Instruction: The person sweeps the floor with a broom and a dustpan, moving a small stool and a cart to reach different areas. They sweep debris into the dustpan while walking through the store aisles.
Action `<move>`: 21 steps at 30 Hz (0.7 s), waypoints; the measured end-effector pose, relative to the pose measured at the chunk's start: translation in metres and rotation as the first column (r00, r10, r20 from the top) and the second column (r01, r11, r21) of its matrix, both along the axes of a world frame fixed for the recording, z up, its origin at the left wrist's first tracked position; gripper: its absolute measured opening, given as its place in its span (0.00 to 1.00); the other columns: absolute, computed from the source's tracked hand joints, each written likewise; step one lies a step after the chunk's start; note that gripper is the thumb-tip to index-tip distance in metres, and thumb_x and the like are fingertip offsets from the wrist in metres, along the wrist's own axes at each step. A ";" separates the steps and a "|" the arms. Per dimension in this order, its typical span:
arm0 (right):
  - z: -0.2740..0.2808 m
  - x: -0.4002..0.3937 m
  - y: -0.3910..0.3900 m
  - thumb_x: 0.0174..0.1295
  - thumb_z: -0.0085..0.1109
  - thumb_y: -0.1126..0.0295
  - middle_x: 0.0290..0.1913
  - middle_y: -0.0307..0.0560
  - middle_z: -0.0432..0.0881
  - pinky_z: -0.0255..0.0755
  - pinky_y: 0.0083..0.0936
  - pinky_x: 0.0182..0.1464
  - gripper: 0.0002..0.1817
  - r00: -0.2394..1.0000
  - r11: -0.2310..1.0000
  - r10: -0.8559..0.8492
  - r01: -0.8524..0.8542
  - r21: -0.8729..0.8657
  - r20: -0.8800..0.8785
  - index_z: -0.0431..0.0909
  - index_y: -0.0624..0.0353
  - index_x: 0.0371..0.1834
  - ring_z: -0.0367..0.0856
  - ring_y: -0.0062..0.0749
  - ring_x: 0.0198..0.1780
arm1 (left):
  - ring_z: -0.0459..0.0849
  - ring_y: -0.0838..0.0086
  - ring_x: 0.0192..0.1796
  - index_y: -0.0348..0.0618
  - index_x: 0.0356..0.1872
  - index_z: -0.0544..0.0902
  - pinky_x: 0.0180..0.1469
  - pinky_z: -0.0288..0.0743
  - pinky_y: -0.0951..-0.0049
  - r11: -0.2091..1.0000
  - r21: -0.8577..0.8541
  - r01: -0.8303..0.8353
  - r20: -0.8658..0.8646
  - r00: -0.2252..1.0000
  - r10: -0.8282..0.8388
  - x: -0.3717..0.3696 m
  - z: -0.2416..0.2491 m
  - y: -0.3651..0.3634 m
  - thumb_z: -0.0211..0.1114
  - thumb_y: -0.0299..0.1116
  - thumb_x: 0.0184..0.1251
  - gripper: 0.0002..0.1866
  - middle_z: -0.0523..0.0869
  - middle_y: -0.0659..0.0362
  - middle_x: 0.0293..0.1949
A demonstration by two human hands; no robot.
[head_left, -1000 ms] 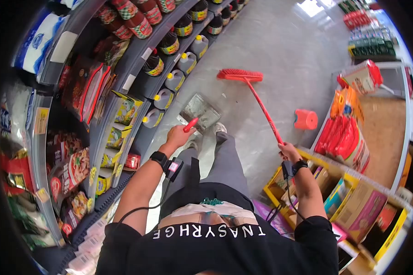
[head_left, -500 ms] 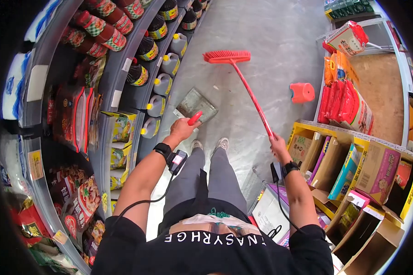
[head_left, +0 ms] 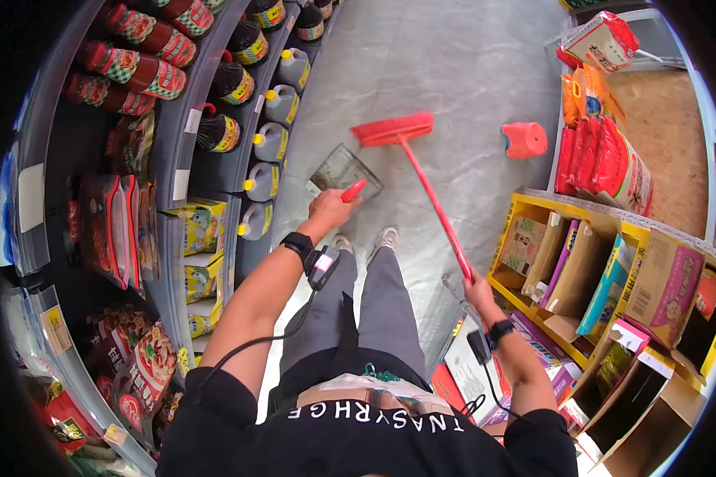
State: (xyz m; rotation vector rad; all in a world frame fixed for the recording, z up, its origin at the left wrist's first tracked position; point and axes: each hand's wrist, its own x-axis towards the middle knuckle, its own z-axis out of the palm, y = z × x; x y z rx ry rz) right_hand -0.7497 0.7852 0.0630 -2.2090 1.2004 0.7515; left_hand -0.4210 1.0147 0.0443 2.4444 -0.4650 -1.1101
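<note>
My left hand (head_left: 332,210) is wrapped round the red handle of a dustpan (head_left: 345,173), whose grey, dirty pan is over the floor in front of my feet. My right hand (head_left: 478,291) grips the lower end of a long red broom handle (head_left: 437,207). The broom's red bristled head (head_left: 393,129) lies farther forward, just beyond the dustpan and to its right, with a small gap between them. The bristles look slightly blurred.
Shelves with sauce bottles (head_left: 139,70), grey jugs (head_left: 271,143) and packets run along the left. A red stool (head_left: 525,140) stands on the floor at right. Red bags (head_left: 604,163) and a yellow-edged shelf of cartons (head_left: 660,294) line the right side.
The broom head has come closer to me and to the dustpan, and its angle has tilted. My right hand has moved slightly nearer my body, while my left hand has shifted a little to the right.
</note>
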 end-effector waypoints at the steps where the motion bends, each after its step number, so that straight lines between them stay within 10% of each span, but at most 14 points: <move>1: 0.019 -0.011 0.005 0.52 0.46 0.61 0.35 0.64 0.74 0.67 0.42 0.42 0.22 1.000 0.999 0.005 -0.004 0.053 -0.026 0.65 0.46 0.53 0.72 0.56 0.40 | 0.78 0.58 0.37 0.46 0.29 0.80 0.39 0.69 0.62 1.000 -0.006 0.011 0.016 1.000 -0.011 0.001 0.001 -0.005 0.56 0.55 0.48 0.21 0.80 0.51 0.30; 5: 0.065 -0.053 0.014 0.53 0.49 0.65 0.27 0.52 0.78 0.71 0.30 0.29 0.22 0.988 0.977 -0.088 0.061 0.206 0.126 0.66 0.53 0.53 0.78 0.36 0.26 | 0.78 0.58 0.38 0.47 0.31 0.80 0.40 0.69 0.62 0.999 0.036 0.005 -0.035 0.999 -0.003 0.007 0.001 -0.009 0.56 0.54 0.49 0.21 0.80 0.51 0.32; 8: 0.134 -0.028 0.031 0.54 0.50 0.66 0.20 0.43 0.74 0.64 0.21 0.15 0.19 0.852 0.793 -0.459 0.520 0.316 -0.250 0.68 0.55 0.50 0.70 0.22 0.15 | 0.78 0.58 0.37 0.46 0.30 0.80 0.39 0.69 0.62 0.999 0.035 0.000 -0.011 1.000 0.000 0.008 0.002 -0.006 0.56 0.54 0.49 0.21 0.80 0.50 0.30; 11: 0.138 -0.046 0.042 0.55 0.49 0.64 0.16 0.39 0.69 0.56 0.19 0.09 0.13 0.684 0.560 -0.677 0.718 0.413 -0.272 0.72 0.56 0.42 0.64 0.19 0.10 | 0.78 0.57 0.35 0.45 0.28 0.80 0.36 0.69 0.61 1.000 0.006 -0.007 0.041 0.999 0.007 0.000 -0.007 -0.004 0.57 0.53 0.49 0.20 0.80 0.49 0.28; 17: 0.046 -0.040 -0.027 0.50 0.50 0.54 0.18 0.56 0.75 0.70 0.34 0.22 0.22 0.958 0.953 -0.282 0.285 0.099 -0.046 0.74 0.68 0.27 0.76 0.41 0.18 | 0.78 0.58 0.36 0.46 0.31 0.80 0.37 0.69 0.64 1.000 0.001 -0.021 -0.025 0.999 0.021 -0.004 -0.007 0.007 0.57 0.52 0.49 0.20 0.80 0.49 0.29; 21: 0.021 -0.017 -0.051 0.47 0.54 0.64 0.15 0.50 0.73 0.66 0.29 0.13 0.13 0.993 0.998 -0.065 0.063 -0.024 -0.097 0.71 0.65 0.26 0.73 0.38 0.12 | 0.78 0.58 0.36 0.45 0.31 0.80 0.37 0.69 0.64 0.999 0.024 0.035 -0.021 0.999 -0.034 0.000 -0.004 0.010 0.58 0.51 0.49 0.20 0.80 0.48 0.29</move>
